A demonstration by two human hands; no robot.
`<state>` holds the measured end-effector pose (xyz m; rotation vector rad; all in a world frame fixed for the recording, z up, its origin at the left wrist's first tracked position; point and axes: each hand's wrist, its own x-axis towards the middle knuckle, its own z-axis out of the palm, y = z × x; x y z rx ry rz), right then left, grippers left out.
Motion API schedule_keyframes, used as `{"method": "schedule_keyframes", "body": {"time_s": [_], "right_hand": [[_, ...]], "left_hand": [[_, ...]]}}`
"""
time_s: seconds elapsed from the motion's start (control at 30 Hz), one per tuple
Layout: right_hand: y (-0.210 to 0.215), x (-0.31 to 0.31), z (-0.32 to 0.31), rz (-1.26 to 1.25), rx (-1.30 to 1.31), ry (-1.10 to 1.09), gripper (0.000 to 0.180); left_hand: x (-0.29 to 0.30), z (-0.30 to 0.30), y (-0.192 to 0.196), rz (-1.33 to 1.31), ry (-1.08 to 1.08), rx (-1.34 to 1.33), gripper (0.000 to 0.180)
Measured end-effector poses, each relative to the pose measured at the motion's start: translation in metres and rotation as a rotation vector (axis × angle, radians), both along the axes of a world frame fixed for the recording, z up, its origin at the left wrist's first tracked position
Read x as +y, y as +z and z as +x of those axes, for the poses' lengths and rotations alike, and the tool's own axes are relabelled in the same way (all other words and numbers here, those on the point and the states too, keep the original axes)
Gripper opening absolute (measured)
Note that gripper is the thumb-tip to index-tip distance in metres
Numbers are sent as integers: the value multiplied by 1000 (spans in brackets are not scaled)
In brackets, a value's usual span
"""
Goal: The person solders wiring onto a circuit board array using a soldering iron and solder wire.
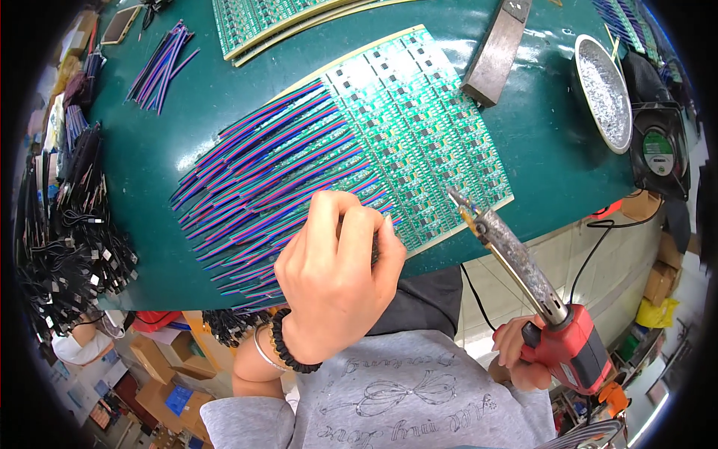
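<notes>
My left hand [340, 262] is closed in a pinch over the lower part of a green circuit board panel [419, 135]. Its fingertips point down by the ends of thin multicoloured wires [277, 165], and what they grip is hidden behind the fingers. Those wires, blue, red and dark, fan out leftward from the panel in rows. My right hand [523, 355] is wrapped round the handle of a red soldering gun [572, 348]. The metal barrel slants up and left, its tip close to the panel's lower right part; whether it touches cannot be told.
On the green table [546, 150] lie a dark metal bar [497, 52], a loose wire bundle [161, 67] and a phone [120, 25]. More panels [277, 22] are stacked at the far side. A round dish [603, 93] and a fan [658, 150] stand right; black cables [75, 247] pile left.
</notes>
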<state>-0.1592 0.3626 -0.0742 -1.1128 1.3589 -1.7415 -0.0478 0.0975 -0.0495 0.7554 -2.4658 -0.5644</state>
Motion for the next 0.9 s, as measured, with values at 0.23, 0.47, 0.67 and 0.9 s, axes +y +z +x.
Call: {"method": "schedule_keyframes", "body": {"time_s": [0.23, 0.47, 0.67, 0.9], "right_hand": [[7, 49, -4, 459, -275, 92, 41], [14, 32, -16, 537, -369, 184, 55], [-4, 54, 16, 412, -197, -218, 55], [25, 27, -4, 565, -398, -33, 47]], "left_hand": [[1, -2, -1, -35, 0, -3, 17], [0, -1, -1, -13, 2, -8, 18], [0, -3, -1, -8, -3, 1, 17], [-1, -1, -2, -12, 2, 5, 17]]}}
